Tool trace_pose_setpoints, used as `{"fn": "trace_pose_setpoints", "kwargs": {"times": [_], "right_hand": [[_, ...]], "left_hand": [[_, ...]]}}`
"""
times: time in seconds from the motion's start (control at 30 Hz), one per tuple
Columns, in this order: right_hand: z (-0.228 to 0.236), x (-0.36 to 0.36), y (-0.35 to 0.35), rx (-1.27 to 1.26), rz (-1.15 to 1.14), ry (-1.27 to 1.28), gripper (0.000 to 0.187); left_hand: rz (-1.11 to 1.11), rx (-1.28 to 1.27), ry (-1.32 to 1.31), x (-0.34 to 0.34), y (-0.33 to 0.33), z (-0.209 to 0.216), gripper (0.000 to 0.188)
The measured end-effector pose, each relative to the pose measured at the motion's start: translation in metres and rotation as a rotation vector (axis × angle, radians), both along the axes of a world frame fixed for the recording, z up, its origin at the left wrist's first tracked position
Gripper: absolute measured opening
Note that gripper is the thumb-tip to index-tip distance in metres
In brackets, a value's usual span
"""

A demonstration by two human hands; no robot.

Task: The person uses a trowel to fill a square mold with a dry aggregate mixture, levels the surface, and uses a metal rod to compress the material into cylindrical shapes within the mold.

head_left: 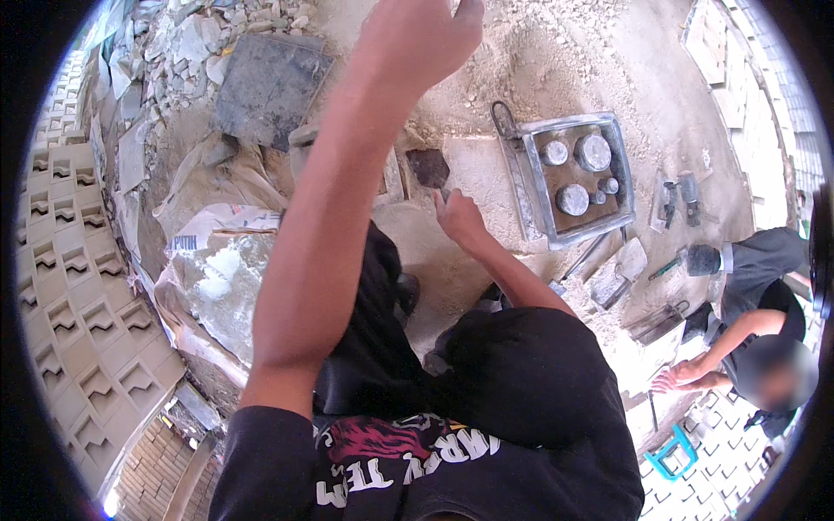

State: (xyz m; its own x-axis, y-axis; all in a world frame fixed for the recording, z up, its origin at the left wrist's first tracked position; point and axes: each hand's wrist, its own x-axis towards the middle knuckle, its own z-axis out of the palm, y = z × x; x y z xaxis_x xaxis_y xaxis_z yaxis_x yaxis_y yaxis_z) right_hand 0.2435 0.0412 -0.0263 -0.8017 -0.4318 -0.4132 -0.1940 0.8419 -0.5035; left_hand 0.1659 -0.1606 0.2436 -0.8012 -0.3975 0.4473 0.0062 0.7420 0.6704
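Note:
My left hand [421,39] is stretched far forward at the upper edge of the head view. Its fingertips are cut off there, so whatever it touches is hidden. Closer to me, my right hand [460,219] grips a small trowel with a dark, flat blade [427,168]. That blade lies low over the sandy ground, beside a frame-like box [391,187] partly covered by my left forearm. To the right stands a square metal mould box [630,204] holding several round, powdery cylinders [592,153] of differing sizes.
An open sack [221,278] of whitish powder sits left of my arm. Behind it are a dark slab [269,87] and broken rubble [191,43]. Hand tools [688,195] lie at right, near another person's hands [682,375] and a turquoise stool [673,456]. Patterned blocks [74,286] line the left.

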Motion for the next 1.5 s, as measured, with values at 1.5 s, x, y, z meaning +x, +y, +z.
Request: {"fn": "trace_pose_setpoints", "kwargs": {"times": [1.5], "right_hand": [[-0.019,0.028,-0.026,-0.228,-0.567,-0.072,0.059]], "left_hand": [[-0.017,0.267,-0.102,-0.052,-0.018,-0.024,0.035]]}}
